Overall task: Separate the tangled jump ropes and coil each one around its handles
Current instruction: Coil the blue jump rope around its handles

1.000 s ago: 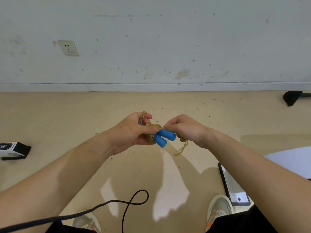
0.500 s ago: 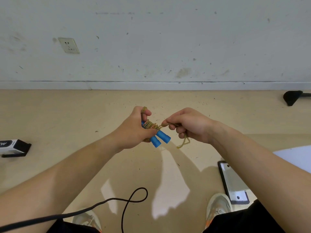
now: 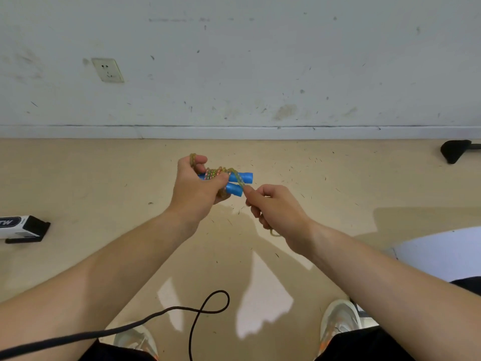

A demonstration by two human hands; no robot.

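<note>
My left hand (image 3: 194, 188) grips two blue jump-rope handles (image 3: 240, 182) held side by side, their ends pointing right. A yellowish beaded rope (image 3: 221, 171) is coiled around the handles, and a loop of it sticks up above my left fingers. My right hand (image 3: 273, 207) pinches the free end of this rope just below and right of the handles. A short tail of rope hangs under that hand. A black cord (image 3: 205, 311) lies looped on the floor between my feet and runs off to the lower left.
Beige floor meets a white wall with a socket (image 3: 108, 70). A black-and-white box (image 3: 22, 227) lies at the left. A black object (image 3: 455, 151) sits at the far right. A white round surface (image 3: 442, 254) is at the right, and my shoes (image 3: 339, 317) are below.
My right hand has moved down and right, pulling the rope end across the handles. The handles have turned from pointing down-right to pointing right in my left hand.
</note>
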